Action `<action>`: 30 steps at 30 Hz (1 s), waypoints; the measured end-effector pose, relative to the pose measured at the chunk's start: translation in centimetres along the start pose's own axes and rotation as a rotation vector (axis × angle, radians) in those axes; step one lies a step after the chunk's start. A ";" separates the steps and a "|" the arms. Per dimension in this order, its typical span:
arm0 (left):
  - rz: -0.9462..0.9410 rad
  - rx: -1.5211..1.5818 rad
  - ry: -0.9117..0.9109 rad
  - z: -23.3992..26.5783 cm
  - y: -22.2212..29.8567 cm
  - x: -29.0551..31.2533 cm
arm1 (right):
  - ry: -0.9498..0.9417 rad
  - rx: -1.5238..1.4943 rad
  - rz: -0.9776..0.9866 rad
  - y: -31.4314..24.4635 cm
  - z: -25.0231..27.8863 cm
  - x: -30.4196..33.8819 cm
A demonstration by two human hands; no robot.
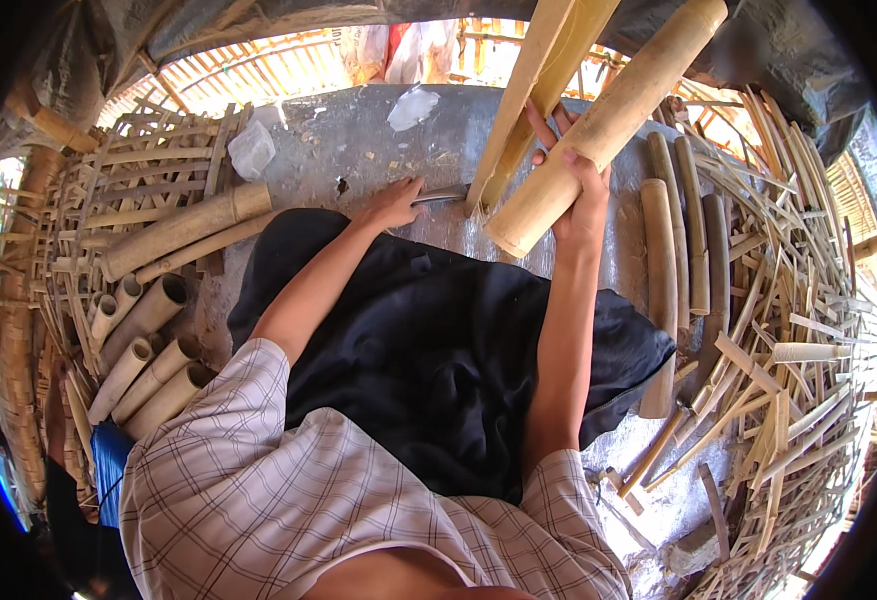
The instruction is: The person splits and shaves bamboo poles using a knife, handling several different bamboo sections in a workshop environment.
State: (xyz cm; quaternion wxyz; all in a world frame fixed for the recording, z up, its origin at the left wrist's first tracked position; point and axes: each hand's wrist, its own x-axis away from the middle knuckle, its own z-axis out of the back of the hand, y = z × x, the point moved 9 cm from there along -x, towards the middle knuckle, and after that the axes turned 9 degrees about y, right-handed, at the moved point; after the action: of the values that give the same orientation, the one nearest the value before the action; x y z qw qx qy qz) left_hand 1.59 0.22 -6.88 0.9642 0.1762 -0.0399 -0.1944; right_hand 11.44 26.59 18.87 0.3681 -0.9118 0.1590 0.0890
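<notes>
My left hand (394,203) is closed around the handle of a knife (443,195), low over the grey floor. The metal blade points right, its tip close to the lower end of a split bamboo length (521,110). My right hand (583,185) grips a thick bamboo piece (624,115) that leans up to the right, thumb across its near face. Some of its fingers show in the gap between this piece and the split length, which rises steeply beside it. Whether those fingers also hold the split length, I cannot tell. Black cloth (419,340) covers my lap.
Several bamboo tubes (154,305) lie at the left, beside a slatted bamboo stack (144,155). On the right are long bamboo pieces (659,260) and a heap of thin split strips (804,400). A pale stone-like block (252,150) sits at the far left.
</notes>
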 end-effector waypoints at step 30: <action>0.248 1.728 0.124 21.4 9.3 9.0 | 0.044 -0.033 -0.079 1.8 -1.0 0.7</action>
State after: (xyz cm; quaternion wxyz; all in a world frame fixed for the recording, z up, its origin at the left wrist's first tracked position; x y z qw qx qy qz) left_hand 10.09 -2.15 16.47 0.5076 0.8500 -0.1394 0.0203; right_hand 11.52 24.52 18.24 0.3528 -0.9250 0.1292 0.0570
